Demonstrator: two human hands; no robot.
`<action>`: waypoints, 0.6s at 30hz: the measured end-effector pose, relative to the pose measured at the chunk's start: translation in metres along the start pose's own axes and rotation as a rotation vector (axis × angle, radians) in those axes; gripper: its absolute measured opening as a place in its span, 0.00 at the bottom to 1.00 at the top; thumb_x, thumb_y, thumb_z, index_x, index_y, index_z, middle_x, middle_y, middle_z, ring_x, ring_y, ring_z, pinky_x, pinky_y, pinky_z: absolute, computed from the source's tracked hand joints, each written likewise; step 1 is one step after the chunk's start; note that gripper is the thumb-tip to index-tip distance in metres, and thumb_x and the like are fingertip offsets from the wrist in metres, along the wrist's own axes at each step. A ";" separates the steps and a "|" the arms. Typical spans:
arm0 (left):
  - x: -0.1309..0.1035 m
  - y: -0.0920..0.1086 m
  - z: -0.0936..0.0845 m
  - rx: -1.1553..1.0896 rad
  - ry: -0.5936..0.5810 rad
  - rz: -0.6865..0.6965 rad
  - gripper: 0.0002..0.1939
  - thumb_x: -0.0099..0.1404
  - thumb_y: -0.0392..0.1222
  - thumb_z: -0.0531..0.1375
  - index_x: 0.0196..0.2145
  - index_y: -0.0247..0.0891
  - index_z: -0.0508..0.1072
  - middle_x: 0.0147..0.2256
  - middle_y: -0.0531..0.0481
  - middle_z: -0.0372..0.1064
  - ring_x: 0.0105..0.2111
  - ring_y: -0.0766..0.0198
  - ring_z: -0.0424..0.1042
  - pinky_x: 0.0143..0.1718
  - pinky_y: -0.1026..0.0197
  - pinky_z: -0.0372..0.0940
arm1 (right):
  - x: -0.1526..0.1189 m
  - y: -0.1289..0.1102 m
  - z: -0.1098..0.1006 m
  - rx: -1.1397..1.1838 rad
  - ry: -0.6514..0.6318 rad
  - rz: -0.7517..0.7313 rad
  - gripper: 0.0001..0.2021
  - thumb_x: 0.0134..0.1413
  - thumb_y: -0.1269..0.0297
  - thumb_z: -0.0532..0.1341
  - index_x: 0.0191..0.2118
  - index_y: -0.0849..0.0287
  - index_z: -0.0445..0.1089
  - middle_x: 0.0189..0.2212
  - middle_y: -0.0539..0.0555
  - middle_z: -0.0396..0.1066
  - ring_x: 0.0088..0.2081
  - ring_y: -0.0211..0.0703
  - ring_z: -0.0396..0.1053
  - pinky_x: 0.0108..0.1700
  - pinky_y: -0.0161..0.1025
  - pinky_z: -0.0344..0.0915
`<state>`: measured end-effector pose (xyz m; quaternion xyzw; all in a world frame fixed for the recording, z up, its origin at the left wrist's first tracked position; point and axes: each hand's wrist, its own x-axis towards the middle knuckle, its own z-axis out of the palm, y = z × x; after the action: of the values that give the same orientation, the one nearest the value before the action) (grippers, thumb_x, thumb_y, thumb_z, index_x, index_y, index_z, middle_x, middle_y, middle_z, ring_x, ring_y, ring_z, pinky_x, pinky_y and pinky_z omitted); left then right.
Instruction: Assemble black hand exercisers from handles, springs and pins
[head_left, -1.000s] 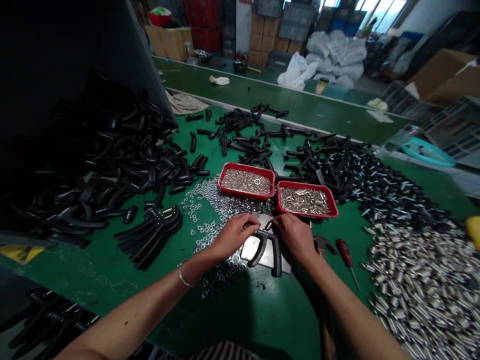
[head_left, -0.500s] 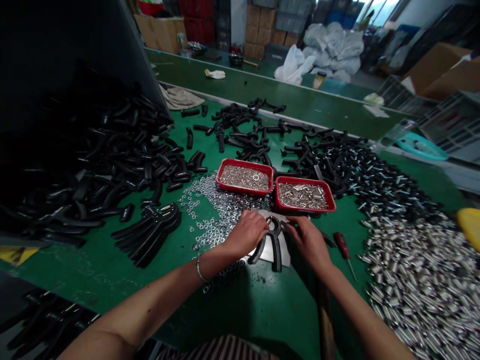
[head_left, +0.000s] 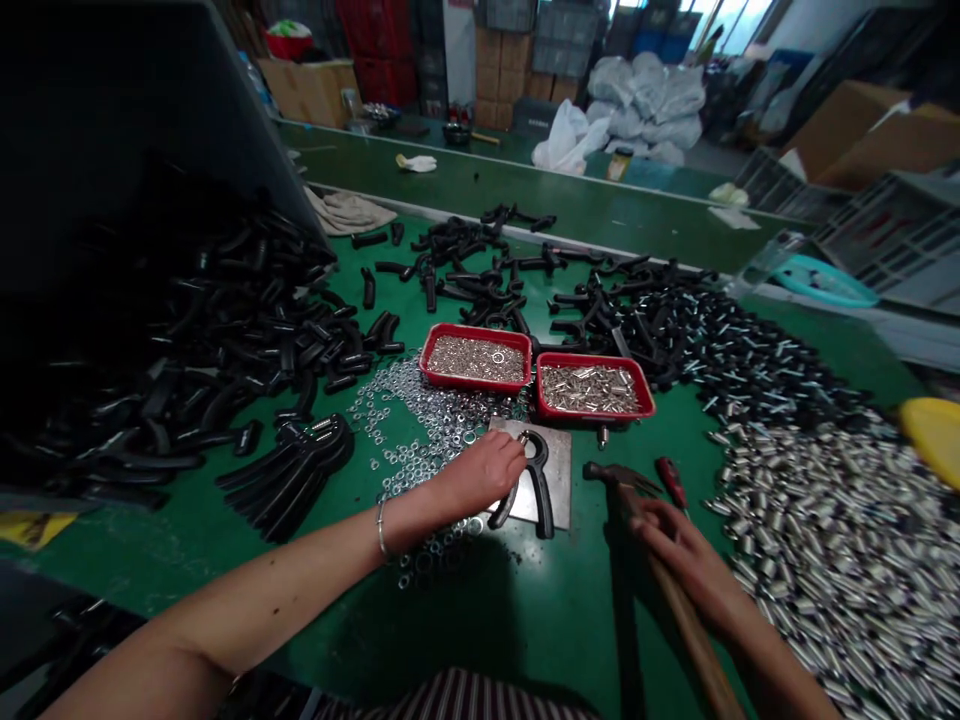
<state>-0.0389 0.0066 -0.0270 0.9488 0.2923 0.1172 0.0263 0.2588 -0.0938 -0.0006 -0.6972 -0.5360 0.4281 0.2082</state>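
My left hand (head_left: 487, 468) is closed on a black two-legged handle piece (head_left: 541, 495), which lies on a small metal plate (head_left: 561, 505). A small shiny metal part (head_left: 523, 437) shows at the piece's top, beside my fingertips. My right hand (head_left: 679, 540) grips the wooden handle of a claw hammer (head_left: 679, 605) to the right of the plate. The hammer's head points toward the plate, and its shadow falls apart from the handle. Close to the hammer's claw lies a red-handled screwdriver (head_left: 671, 483), partly hidden by my right hand.
Two red trays, one with tiny metal parts (head_left: 424, 362) and one with pins (head_left: 651, 400), stand behind the plate. Loose metal rings (head_left: 409, 440) spread leftward. Black handle pieces (head_left: 285, 330) pile at left, metal cylinders (head_left: 810, 560) at right. Stacked black assemblies (head_left: 289, 480) lie left.
My right hand has left the black handle piece, moved right and toward me, and taken hold of the hammer. My left hand stays on the piece. The camera view has shifted slightly.
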 end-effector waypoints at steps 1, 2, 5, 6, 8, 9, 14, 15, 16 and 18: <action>-0.004 0.000 0.002 -0.038 0.019 0.004 0.14 0.74 0.34 0.47 0.48 0.32 0.71 0.46 0.41 0.70 0.46 0.55 0.67 0.49 0.53 0.63 | -0.001 -0.008 -0.002 0.080 -0.028 -0.018 0.27 0.59 0.44 0.56 0.56 0.57 0.62 0.35 0.53 0.73 0.31 0.46 0.73 0.33 0.41 0.72; -0.009 0.000 0.004 -0.078 0.041 -0.007 0.15 0.74 0.34 0.47 0.51 0.33 0.69 0.48 0.42 0.69 0.48 0.56 0.66 0.50 0.53 0.63 | -0.002 -0.015 -0.002 0.127 -0.059 -0.043 0.29 0.61 0.44 0.55 0.62 0.56 0.57 0.36 0.53 0.74 0.28 0.45 0.73 0.30 0.40 0.72; -0.021 0.001 0.009 -0.204 0.102 -0.112 0.17 0.74 0.33 0.49 0.57 0.37 0.65 0.54 0.43 0.67 0.53 0.56 0.65 0.55 0.52 0.62 | 0.004 -0.032 0.004 0.046 -0.121 -0.204 0.32 0.65 0.49 0.53 0.70 0.52 0.47 0.46 0.57 0.75 0.36 0.48 0.76 0.36 0.43 0.74; -0.023 0.002 0.010 -0.241 0.121 -0.154 0.17 0.73 0.33 0.49 0.57 0.38 0.65 0.54 0.44 0.67 0.54 0.56 0.65 0.55 0.51 0.62 | 0.009 -0.036 0.007 -0.033 -0.119 -0.299 0.30 0.66 0.52 0.53 0.70 0.51 0.48 0.52 0.59 0.73 0.44 0.50 0.76 0.44 0.45 0.74; -0.024 0.005 0.012 -0.290 0.145 -0.203 0.17 0.73 0.32 0.50 0.57 0.39 0.66 0.53 0.44 0.68 0.54 0.56 0.65 0.56 0.50 0.61 | 0.019 -0.044 0.015 -0.177 -0.049 -0.502 0.27 0.68 0.58 0.52 0.69 0.50 0.52 0.62 0.58 0.65 0.59 0.51 0.68 0.58 0.48 0.65; -0.024 0.006 0.013 -0.302 0.149 -0.207 0.17 0.72 0.32 0.50 0.56 0.39 0.67 0.53 0.44 0.68 0.54 0.56 0.65 0.56 0.49 0.61 | 0.024 -0.049 0.018 -0.224 0.004 -0.580 0.26 0.68 0.60 0.51 0.70 0.49 0.52 0.64 0.57 0.62 0.62 0.51 0.64 0.61 0.48 0.62; -0.021 0.010 0.010 -0.340 0.151 -0.223 0.16 0.73 0.34 0.51 0.56 0.39 0.67 0.53 0.44 0.68 0.53 0.55 0.66 0.57 0.48 0.61 | 0.040 -0.074 0.022 -0.414 0.015 -0.614 0.28 0.67 0.68 0.50 0.70 0.46 0.51 0.55 0.57 0.72 0.51 0.49 0.74 0.52 0.47 0.70; -0.022 0.009 0.006 -0.352 0.157 -0.233 0.16 0.73 0.36 0.52 0.56 0.39 0.66 0.54 0.44 0.68 0.54 0.55 0.66 0.57 0.48 0.62 | 0.040 -0.078 0.020 -0.420 -0.037 -0.620 0.28 0.67 0.68 0.50 0.70 0.44 0.51 0.54 0.56 0.73 0.51 0.49 0.74 0.52 0.47 0.71; -0.022 0.007 0.002 -0.360 0.175 -0.246 0.16 0.73 0.38 0.52 0.57 0.39 0.65 0.54 0.43 0.67 0.54 0.55 0.65 0.57 0.48 0.62 | 0.038 -0.080 0.019 -0.404 -0.070 -0.640 0.28 0.67 0.68 0.51 0.70 0.44 0.51 0.56 0.55 0.72 0.53 0.49 0.73 0.54 0.47 0.70; -0.023 -0.005 -0.010 -0.356 0.244 -0.285 0.16 0.73 0.40 0.53 0.56 0.39 0.65 0.54 0.42 0.67 0.55 0.55 0.65 0.58 0.47 0.61 | 0.032 -0.080 0.018 -0.355 -0.049 -0.692 0.29 0.67 0.67 0.51 0.70 0.45 0.49 0.60 0.55 0.67 0.58 0.49 0.69 0.57 0.47 0.67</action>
<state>-0.0621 -0.0020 -0.0229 0.8574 0.3986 0.2753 0.1736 0.2003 -0.0406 0.0372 -0.4901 -0.8099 0.2497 0.2037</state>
